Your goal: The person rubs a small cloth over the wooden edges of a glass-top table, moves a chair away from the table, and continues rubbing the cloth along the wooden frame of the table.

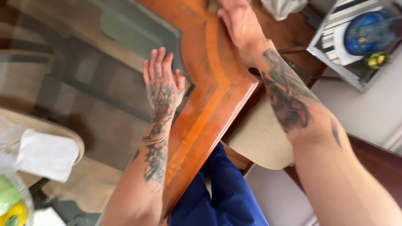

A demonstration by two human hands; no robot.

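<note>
The right hand (pixel 236 19) is cut off by the top edge; its fingers are hidden, so whether it grips anything cannot be told. It presses on the glossy orange-brown wooden border (pixel 209 88) of a glass-topped table (pixel 83 92), beside a blurred pale cloth (pixel 282 6). The left hand (pixel 162 81) lies flat and open, fingers straight and together, holding nothing, on the glass just inside the border's corner. The border's long axis runs diagonally from top centre down to bottom centre. Smooth glass shows a dark frame beneath. A beige cushioned chair seat (pixel 259 138) sits under the table's edge. White tissue (pixel 46 152) lies at the left.
</note>
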